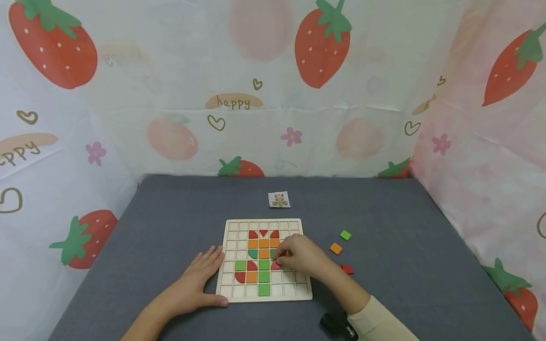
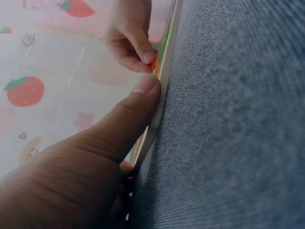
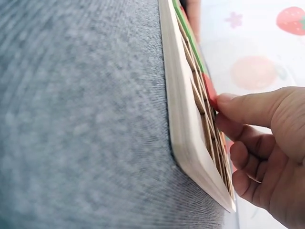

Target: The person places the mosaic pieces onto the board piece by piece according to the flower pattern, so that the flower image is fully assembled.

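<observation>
A wooden grid board lies on the grey cloth, with red, orange and green tiles in several cells. My left hand rests at its left side, fingers straight and thumb on the near left corner. In the left wrist view the thumb touches the board's edge. Over the right half of the board, my right hand pinches a red curved-sided tile in a cell right of the green column. The right wrist view shows this red tile under the thumb tip; the fingers partly cover nearby cells.
Right of the board lie a green square tile, an orange square tile and a red tile, partly behind the right forearm. A small pattern card lies beyond the board. A black object sits by the right sleeve.
</observation>
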Demonstrator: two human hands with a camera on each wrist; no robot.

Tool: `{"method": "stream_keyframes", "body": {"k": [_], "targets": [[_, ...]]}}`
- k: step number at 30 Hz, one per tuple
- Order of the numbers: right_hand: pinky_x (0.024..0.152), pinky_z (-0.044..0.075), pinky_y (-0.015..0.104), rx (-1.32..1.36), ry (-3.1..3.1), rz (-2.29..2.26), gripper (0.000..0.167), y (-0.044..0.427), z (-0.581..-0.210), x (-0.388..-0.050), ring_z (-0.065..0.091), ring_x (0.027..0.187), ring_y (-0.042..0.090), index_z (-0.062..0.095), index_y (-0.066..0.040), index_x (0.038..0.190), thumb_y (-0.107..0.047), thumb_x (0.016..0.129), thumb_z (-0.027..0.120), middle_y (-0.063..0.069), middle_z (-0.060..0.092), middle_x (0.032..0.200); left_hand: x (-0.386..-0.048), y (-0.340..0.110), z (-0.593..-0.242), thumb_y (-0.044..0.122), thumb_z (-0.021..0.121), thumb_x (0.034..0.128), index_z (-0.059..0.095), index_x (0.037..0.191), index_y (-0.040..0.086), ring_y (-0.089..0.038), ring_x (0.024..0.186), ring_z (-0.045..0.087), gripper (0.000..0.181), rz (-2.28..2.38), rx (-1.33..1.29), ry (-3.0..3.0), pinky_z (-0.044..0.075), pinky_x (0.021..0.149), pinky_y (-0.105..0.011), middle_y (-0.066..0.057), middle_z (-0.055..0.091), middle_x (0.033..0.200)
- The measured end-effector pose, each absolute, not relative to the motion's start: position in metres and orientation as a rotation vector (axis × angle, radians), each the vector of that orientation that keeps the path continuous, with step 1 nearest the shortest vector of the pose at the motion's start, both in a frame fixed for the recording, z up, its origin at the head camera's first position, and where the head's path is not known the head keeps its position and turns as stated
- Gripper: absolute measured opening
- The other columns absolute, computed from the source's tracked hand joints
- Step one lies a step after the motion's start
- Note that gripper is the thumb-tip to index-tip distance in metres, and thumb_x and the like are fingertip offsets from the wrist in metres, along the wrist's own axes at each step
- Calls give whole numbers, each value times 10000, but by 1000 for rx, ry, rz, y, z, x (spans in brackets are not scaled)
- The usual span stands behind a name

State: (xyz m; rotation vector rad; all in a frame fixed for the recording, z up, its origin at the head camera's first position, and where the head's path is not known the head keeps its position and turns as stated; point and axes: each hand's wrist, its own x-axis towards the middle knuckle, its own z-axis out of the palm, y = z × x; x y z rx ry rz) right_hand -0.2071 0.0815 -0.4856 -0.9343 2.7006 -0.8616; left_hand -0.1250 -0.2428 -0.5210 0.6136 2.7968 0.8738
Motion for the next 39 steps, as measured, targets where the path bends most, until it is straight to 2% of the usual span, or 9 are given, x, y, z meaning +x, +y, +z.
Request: {"method": "stream_keyframes", "body": {"k": [4, 10, 17, 23, 27, 35, 39], "targets": [[698, 502, 232, -993, 2714, -828, 72, 81, -486, -206, 560, 796, 52, 808, -222, 866, -167, 910, 791, -163, 675, 838, -125, -243, -521, 731, 776, 718, 269, 1621, 57, -306, 1595, 89, 1236, 870, 609, 2799, -158, 1175, -101, -82, 189, 1709], [702, 500, 231, -1053, 2724, -792, 52, 82, -486, -207, 548, 792, 37, 809, -229, 871, -186, 899, 807, -166, 661, 836, -125, -243, -522, 744, 772, 710, 265, 1625, 70, -290, 1598, 79, 1244, 863, 596, 2797, -72, 1278, -292, -63, 176, 1713], [752, 507, 299, -1021, 2750, -857, 27, 94, -472, -213, 579, 886, 97, 812, -189, 928, -183, 913, 790, -143, 691, 892, -126, -243, -522, 737, 775, 713, 267, 1623, 65, -288, 1598, 75, 1240, 867, 599, 2792, -90, 1265, -253, -65, 174, 1713], [820, 501, 373, -1061, 2816, -914, 66, 119, -445, -219, 590, 1008, 209, 794, -194, 993, -194, 930, 777, -116, 684, 985, -125, -242, -519, 722, 786, 715, 267, 1623, 66, -287, 1598, 77, 1234, 863, 590, 2779, 30, 1284, -481, -65, 176, 1713], [827, 518, 390, -1033, 2884, -948, 89, 141, -427, -223, 596, 1005, 245, 779, -217, 1015, -189, 931, 776, -88, 678, 1028, -125, -242, -518, 710, 796, 715, 273, 1621, 63, -292, 1597, 82, 1230, 864, 595, 2784, 45, 1278, -518, -69, 182, 1712], [869, 528, 413, -915, 3008, -940, 108, 185, -413, -228, 577, 1010, 152, 768, -245, 1029, -200, 932, 778, -99, 688, 1064, -125, -241, -518, 726, 783, 717, 278, 1619, 60, -291, 1596, 86, 1230, 843, 601, 2795, 64, 1270, -565, -69, 190, 1710], [871, 528, 438, -893, 3038, -940, 119, 198, -417, -229, 594, 1031, 209, 771, -222, 1041, -170, 933, 772, -74, 697, 1068, -125, -242, -517, 726, 784, 716, 278, 1619, 57, -294, 1596, 85, 1232, 845, 597, 2790, 64, 1269, -570, -74, 191, 1709]]}}
